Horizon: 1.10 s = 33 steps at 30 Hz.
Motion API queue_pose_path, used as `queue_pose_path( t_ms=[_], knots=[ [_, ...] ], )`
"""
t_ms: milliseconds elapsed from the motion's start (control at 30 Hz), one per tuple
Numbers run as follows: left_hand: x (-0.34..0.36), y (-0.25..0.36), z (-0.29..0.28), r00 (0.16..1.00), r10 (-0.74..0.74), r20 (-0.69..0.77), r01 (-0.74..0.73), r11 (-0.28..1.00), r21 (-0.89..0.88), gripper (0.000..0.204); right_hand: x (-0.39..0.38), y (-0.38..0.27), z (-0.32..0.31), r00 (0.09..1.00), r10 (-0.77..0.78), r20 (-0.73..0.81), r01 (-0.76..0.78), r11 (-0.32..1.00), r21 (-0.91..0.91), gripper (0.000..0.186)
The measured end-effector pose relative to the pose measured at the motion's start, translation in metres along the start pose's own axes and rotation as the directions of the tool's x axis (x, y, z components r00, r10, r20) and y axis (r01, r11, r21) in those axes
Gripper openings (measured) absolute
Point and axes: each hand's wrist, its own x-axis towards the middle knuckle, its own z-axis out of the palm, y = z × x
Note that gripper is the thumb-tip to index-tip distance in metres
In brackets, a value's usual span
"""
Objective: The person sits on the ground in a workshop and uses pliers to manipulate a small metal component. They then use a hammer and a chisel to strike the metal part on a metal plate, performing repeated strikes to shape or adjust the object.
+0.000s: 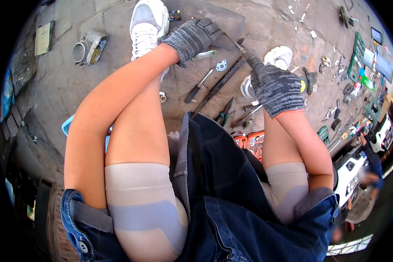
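Both my hands wear grey-black knit gloves. My right hand point(275, 87) is closed round a slim, dark tool point(240, 46) with a narrow blade, its index finger stretched along it; the handle is hidden in the glove. The blade's tip points up and left, close to the fingertips of my left hand point(193, 38). That hand reaches over a dark flat sheet point(225, 19) on the ground, fingers stretched out side by side; its palm is hidden. Below it lie a small pale green piece point(205, 55), a light-blue gasket point(221, 65), a screwdriver point(199, 86) and a long dark bar point(220, 84).
Pliers point(225, 112) and an orange-red case point(254, 143) lie between my legs. A metal cylindrical part point(89, 49) sits at the left. Along the right are a green tool case point(356, 56), scattered parts, and a white vehicle point(351, 174) with a person point(371, 168) beside it.
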Motion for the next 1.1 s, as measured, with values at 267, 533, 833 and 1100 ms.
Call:
queue_pose_path(
  t_ms=[267,533,833,1100],
  knots=[
    [-0.006,-0.004,0.01,1.0,0.013,0.006,-0.014,0.999,0.053,0.046,0.01,-0.005,0.008,0.988,0.086,-0.131,-0.066,0.986,0.154,0.035],
    [-0.004,-0.001,0.006,1.0,0.008,-0.002,-0.008,1.0,-0.007,0.046,0.003,-0.013,0.022,0.981,-0.054,-0.185,0.042,0.997,-0.064,0.043],
    [0.0,-0.002,0.009,0.997,0.067,0.03,-0.069,0.996,0.058,0.048,0.055,-0.02,0.005,0.974,0.042,-0.224,-0.012,0.991,0.131,0.035],
    [-0.003,-0.001,0.022,1.0,0.019,-0.015,-0.019,0.999,0.038,0.045,0.01,0.01,-0.014,0.97,0.056,-0.236,-0.01,0.981,0.193,0.032]
  ],
)
